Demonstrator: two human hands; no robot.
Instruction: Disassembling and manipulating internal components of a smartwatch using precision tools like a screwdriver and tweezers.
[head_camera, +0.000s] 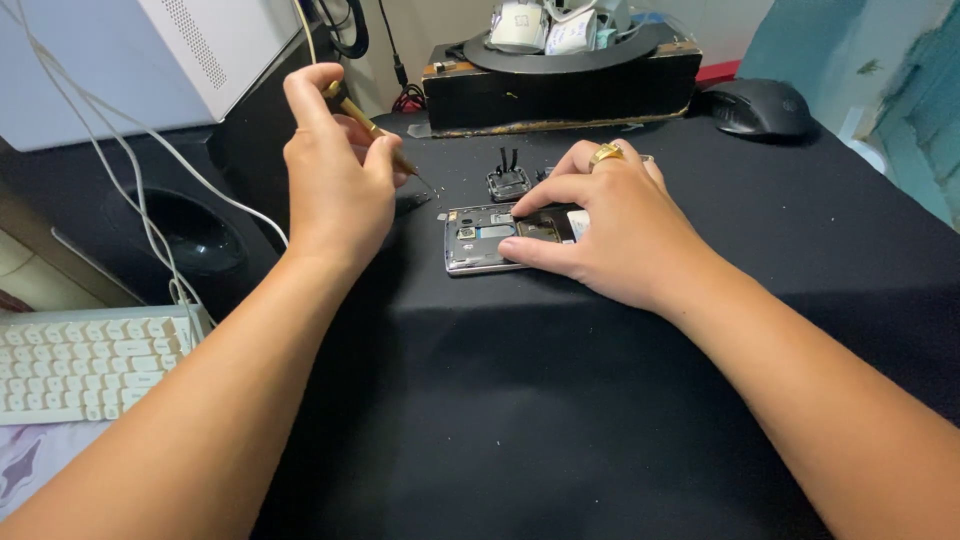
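Observation:
An opened smartphone (478, 240) with its back cover off lies on a black mat (560, 400), circuit board showing. My right hand (610, 232), with a gold ring, rests on the phone's right half, thumb along its near edge and index finger pressing on the inside. My left hand (335, 175) hovers to the left of the phone and holds a small brass-handled screwdriver (372, 128), tip pointing down toward the mat near the phone's upper left corner. A small dark removed part (508, 182) sits just behind the phone.
A black tray (560, 85) of parts stands at the back. A black computer mouse (757, 106) lies at back right. A white keyboard (85, 365) and white cables (130, 190) are at left, beside a speaker (185, 235) and a white box (150, 50).

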